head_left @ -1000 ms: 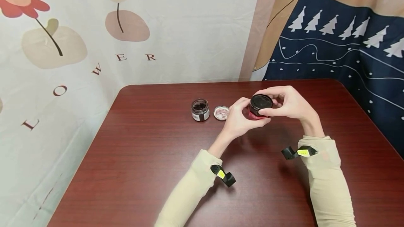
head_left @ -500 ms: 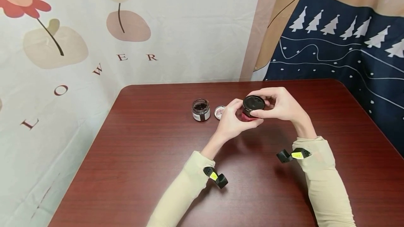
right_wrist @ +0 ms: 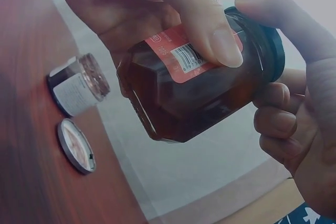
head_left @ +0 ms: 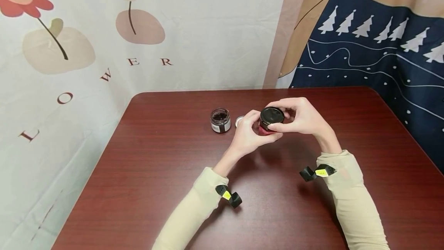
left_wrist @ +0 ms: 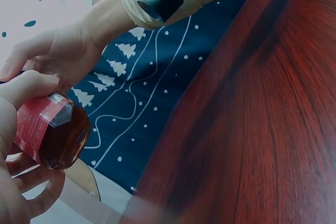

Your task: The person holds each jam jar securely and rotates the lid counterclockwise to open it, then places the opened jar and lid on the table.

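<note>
A glass jar (right_wrist: 173,98) with dark brown contents and a red barcode label is held up above the table between both hands. Its black lid (head_left: 272,115) is on. My left hand (head_left: 247,134) grips the jar's body, thumb across the label in the right wrist view. The fingers of my right hand (head_left: 301,117) pinch the rim of the lid. To the left stands a second glass jar (head_left: 220,121), lidless, with dark contents and a white and black label. Beside it a loose lid (right_wrist: 76,145) lies inner side up, partly hidden by my left hand in the head view.
The dark red wooden table (head_left: 145,173) has its far edge just beyond the jars. A pale printed cloth (head_left: 215,30) hangs behind it, and a navy cloth with white trees (head_left: 367,57) hangs at the right.
Both hands have moved left together with the capped jar, nearer the open jar. My left hand covers more of the loose lid. Both hands have kept their hold.
</note>
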Demonstrator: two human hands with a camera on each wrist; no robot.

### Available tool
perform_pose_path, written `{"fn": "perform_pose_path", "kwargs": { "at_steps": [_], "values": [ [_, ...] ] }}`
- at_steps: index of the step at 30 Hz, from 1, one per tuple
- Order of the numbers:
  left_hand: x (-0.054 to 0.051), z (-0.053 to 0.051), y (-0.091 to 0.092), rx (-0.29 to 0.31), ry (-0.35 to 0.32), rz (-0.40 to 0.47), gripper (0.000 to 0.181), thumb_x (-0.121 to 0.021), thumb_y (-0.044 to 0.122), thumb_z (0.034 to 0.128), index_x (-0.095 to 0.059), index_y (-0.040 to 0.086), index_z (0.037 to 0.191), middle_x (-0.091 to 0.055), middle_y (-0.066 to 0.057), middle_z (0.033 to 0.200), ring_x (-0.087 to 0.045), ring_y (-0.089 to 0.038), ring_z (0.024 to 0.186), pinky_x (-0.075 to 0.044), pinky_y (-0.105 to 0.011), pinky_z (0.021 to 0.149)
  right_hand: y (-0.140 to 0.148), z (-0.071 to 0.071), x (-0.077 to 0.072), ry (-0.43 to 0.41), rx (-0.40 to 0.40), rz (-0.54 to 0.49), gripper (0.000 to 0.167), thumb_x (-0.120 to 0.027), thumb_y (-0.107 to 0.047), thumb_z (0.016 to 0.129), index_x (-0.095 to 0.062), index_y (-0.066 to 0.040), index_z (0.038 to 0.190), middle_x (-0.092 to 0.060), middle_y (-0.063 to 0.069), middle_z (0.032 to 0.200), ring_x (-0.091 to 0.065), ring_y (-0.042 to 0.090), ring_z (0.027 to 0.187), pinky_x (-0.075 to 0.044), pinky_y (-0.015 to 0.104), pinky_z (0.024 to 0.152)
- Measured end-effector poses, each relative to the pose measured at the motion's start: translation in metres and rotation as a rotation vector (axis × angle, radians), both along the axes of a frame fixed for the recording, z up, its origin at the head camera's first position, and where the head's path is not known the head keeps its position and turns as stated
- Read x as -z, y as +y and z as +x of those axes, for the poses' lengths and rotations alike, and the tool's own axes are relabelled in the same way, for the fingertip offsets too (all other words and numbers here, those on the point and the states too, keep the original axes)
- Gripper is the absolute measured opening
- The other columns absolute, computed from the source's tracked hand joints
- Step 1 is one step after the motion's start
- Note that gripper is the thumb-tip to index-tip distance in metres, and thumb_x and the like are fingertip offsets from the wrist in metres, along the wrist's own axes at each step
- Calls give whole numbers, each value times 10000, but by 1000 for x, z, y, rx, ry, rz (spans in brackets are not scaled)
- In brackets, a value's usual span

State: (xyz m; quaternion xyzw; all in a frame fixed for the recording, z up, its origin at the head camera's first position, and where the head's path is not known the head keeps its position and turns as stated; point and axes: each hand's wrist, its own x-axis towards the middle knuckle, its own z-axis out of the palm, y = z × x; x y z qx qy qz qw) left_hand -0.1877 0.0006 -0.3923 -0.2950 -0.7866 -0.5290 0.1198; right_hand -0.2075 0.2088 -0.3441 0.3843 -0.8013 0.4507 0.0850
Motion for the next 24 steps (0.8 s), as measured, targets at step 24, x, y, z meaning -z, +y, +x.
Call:
{"fn": "perform_pose_path", "kwargs": {
  "at_steps": [24],
  "values": [
    [11,5,-26,-23,77,33,400,-926,190,695,-694,64,996,-645,-28,939,-577,-124,828,-562,-434,701,-27,1,9,94,-22,46,428,-885,-113,724,-738,-110,1126,-636,-82,830,-485,110,656,-393,238,575]
  ]
}}
